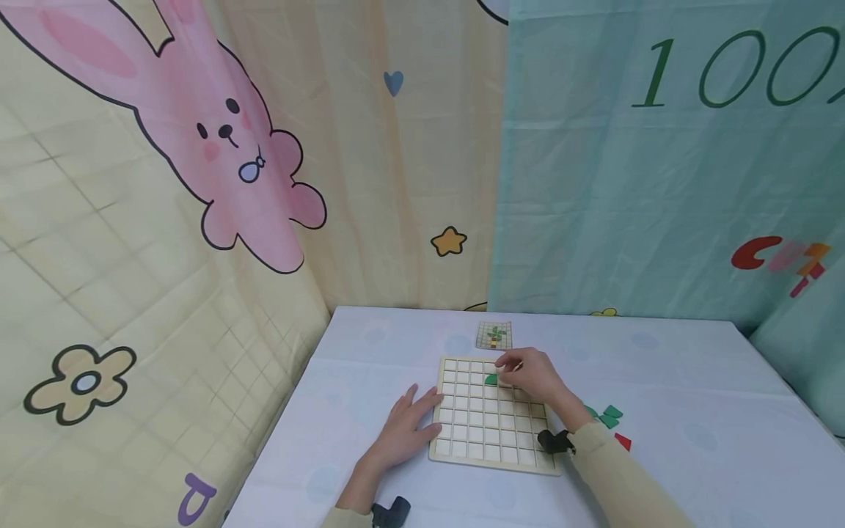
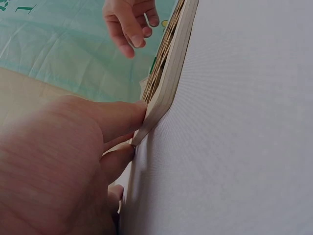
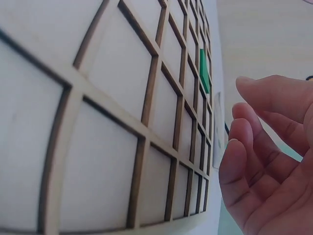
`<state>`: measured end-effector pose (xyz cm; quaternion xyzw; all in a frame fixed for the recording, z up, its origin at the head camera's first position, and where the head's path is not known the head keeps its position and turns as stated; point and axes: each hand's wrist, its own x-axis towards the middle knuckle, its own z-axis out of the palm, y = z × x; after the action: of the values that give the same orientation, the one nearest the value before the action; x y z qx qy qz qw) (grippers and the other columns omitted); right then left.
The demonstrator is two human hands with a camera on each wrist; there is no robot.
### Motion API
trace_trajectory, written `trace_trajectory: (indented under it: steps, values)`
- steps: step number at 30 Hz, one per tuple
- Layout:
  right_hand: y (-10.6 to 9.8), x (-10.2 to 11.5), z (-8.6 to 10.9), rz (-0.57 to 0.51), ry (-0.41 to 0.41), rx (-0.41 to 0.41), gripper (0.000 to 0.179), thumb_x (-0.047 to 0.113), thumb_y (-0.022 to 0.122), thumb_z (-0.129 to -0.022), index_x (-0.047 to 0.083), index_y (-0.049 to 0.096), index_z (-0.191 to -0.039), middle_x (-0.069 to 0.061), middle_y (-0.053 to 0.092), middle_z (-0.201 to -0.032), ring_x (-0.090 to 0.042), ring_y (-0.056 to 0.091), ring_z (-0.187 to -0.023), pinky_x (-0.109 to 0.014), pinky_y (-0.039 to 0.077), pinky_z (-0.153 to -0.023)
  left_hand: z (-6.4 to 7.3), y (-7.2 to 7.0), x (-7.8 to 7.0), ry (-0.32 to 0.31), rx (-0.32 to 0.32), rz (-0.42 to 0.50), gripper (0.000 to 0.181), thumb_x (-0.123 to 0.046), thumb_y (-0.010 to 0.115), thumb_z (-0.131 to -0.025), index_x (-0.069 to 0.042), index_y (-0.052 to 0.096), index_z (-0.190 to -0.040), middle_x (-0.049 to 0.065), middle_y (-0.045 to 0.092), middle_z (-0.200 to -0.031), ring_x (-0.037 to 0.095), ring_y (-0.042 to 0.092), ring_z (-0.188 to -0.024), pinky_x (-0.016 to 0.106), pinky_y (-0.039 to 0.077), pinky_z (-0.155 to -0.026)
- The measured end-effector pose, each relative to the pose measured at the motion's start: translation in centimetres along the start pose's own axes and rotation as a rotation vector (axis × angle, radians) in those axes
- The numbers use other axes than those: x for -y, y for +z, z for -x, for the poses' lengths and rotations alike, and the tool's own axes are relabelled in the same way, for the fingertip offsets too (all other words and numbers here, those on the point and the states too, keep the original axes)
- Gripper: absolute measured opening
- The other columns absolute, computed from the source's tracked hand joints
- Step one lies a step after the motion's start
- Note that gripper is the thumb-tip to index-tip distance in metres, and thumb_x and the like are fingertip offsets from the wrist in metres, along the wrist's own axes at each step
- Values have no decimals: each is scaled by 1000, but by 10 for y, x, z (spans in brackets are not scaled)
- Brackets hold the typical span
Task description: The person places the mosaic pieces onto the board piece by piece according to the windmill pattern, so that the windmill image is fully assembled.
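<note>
A pale wooden grid board [image 1: 491, 425] lies flat on the table. My left hand [image 1: 405, 429] rests at its left side, fingers spread and fingertips touching the edge; in the left wrist view, the thumb and a finger of that hand [image 2: 73, 156] meet the board's rim [image 2: 171, 73]. Over the far right part of the board is my right hand [image 1: 536, 378], fingers loosely bent. A green piece [image 1: 491, 379] sits in a far cell, just left of those fingertips. Between the thumb and fingers of the right hand [image 3: 269, 147], the right wrist view shows nothing held; the green piece [image 3: 204, 72] is apart from them.
Behind the board lies a small pattern card [image 1: 494, 335] with a green and yellow figure. Several loose green pieces [image 1: 609, 416] and a red piece [image 1: 623, 441] lie right of the board, beside the right forearm. Printed curtains [image 1: 409, 161] hang behind the table.
</note>
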<state>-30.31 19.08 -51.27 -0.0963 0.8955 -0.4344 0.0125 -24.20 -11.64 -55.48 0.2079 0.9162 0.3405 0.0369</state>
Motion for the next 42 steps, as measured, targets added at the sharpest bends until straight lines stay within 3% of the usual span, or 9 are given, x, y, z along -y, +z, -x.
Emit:
trace_trajectory:
  steps: [18, 31, 42]
  values:
    - [-35, -4, 26, 67, 63, -110, 18, 13, 73, -91, 11, 76, -109, 2, 68, -90, -19, 61, -83, -34, 53, -70, -2, 0, 1, 1, -3, 8, 54, -32, 61, -99, -20, 50, -150, -2, 38, -159, 32, 11, -153, 57, 8, -121]
    - [-55, -16, 53, 136, 21, -190, 18, 13, 76, -90, 11, 75, -108, 2, 71, -93, -20, 64, -88, -35, 54, -70, -1, 3, 3, -1, 7, 0, 54, -36, 59, -99, -22, 49, -151, -4, 38, -160, 30, 10, -153, 57, 8, -121]
    - [-58, -31, 64, 178, 94, -159, 20, 14, 76, -90, 11, 75, -110, -3, 71, -102, -25, 62, -96, -44, 57, -80, -2, 3, 3, -12, 8, 0, 54, -35, 59, -99, -23, 49, -150, -4, 37, -160, 31, 10, -153, 58, 9, -121]
